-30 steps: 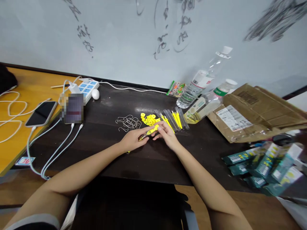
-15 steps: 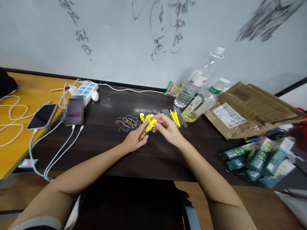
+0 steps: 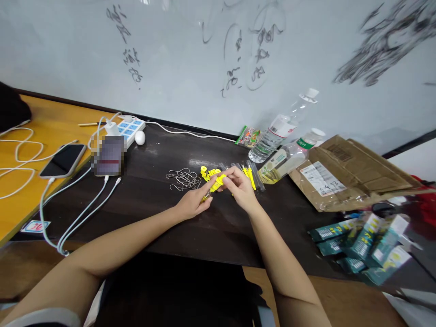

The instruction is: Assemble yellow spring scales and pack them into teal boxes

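We've got the yellow piece (image 3: pixel 217 183) held over the middle of the worktop (image 3: pixel 150 215), between near and far edges; our left hand (image 3: pixel 191 203) grips its lower, clear end; our right hand (image 3: pixel 241 190) has a narrow pinch on the yellow top; some fingertips hidden, can't tell their contact; wire hooks (image 3: pixel 184 179) lie just left, small yellow parts (image 3: pixel 208 173) just beyond toward the far edge; green boxes (image 3: pixel 361 243) sit toward the near right corner.
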{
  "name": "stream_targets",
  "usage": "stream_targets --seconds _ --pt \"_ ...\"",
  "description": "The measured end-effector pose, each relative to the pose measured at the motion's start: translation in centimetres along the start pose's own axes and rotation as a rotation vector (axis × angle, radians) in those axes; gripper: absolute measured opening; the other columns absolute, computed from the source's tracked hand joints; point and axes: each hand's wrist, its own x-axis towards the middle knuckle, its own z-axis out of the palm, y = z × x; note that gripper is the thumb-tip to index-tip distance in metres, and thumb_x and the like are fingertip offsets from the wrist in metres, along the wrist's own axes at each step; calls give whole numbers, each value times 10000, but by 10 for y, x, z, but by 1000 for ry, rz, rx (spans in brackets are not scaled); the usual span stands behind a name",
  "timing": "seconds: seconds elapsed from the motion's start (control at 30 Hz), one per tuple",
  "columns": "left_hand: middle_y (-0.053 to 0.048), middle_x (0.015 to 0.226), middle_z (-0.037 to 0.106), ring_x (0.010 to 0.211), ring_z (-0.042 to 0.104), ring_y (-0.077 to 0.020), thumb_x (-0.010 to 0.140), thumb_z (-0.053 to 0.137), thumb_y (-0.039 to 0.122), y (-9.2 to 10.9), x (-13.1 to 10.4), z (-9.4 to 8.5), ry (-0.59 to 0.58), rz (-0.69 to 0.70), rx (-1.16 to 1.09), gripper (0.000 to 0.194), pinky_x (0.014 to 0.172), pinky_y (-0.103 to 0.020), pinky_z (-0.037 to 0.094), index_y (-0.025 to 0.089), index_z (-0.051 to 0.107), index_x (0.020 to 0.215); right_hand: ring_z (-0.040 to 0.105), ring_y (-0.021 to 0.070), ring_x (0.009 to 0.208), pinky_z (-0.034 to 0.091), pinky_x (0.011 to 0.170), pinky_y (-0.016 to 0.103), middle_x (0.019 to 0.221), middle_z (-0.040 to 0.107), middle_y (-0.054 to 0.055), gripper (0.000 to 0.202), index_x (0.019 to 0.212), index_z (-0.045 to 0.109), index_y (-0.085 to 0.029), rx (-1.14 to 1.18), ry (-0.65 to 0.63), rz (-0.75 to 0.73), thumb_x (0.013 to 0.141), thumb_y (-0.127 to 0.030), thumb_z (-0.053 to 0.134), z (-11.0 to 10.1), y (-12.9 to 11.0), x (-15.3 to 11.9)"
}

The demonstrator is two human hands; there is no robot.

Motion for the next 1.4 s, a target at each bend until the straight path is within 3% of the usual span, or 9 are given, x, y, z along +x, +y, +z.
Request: stream_targets --seconds 0.17,0.37,0.5,0.6,0.8,1.0,1.1,1.23,1.4 --pt "-62 978 656 624 547 -114 919 347 287 -2 1 1 5 -14 -13 636 648 -230 446 176 125 1506 649 182 900 562 678 310 1072 670 56 199 984 587 -242 41 32 -32 888 -412 550 1 7 -2" --pt "-76 1019 658 669 576 -129 920 351 309 -5 0 2 -27 2 -25 613 681 -246 456 181 172 1493 649 184 893 525 798 349 937 691 34 259 847 493 -237 15 134 -97 810 -436 654 8 13 0" --pt "-62 997 657 640 565 -121 918 359 313 -5 0 2 -42 -24 -37 600 666 -240 452 177 201 1481 635 212 993 508 855 375 1023 679 57 276 1031 550 -243 43 84 -19 862 -461 561 7 16 -2" --pt "-48 950 655 617 554 -118 913 361 315 -3 0 0 -48 -40 -43 602 649 -235 447 176 206 1478 614 220 1038 488 898 384 1051 664 59 214 950 613 -233 27 85 -37 877 -423 545 4 18 -4" --pt "-54 963 661 614 551 -121 913 356 317 -1 1 -2 -83 -2 -33 599 648 -237 449 183 203 1477 628 193 918 496 855 378 929 672 33 208 787 512 -234 36 144 -116 819 -389 648 8 18 -3" --pt "-59 966 664 609 560 -122 918 348 301 -1 1 -2 -83 -7 -24 610 646 -243 450 162 176 1486 603 226 1029 470 911 403 1019 659 65 238 958 596 -245 62 115 -57 866 -460 550 6 16 -6" --pt "-55 966 662 617 562 -121 916 353 307 -3 0 -2 -74 4 -30 613 650 -242 452 170 174 1486 592 219 1028 453 932 401 992 650 61 189 841 608 -228 18 137 -110 854 -415 589 5 18 -4" --pt "-54 951 661 618 559 -124 921 352 313 -3 0 -1 -93 16 -32 606 657 -243 457 169 178 1484 610 192 881 485 850 381 882 641 31 265 754 504 -227 26 189 -123 787 -427 674 9 21 -3" --pt "-48 970 662 588 540 -114 920 346 311 -1 1 -3 -83 3 -38 613 641 -241 451 181 156 1489 606 230 997 469 906 413 1017 645 63 271 929 590 -247 63 145 -66 828 -499 585 7 17 -5"
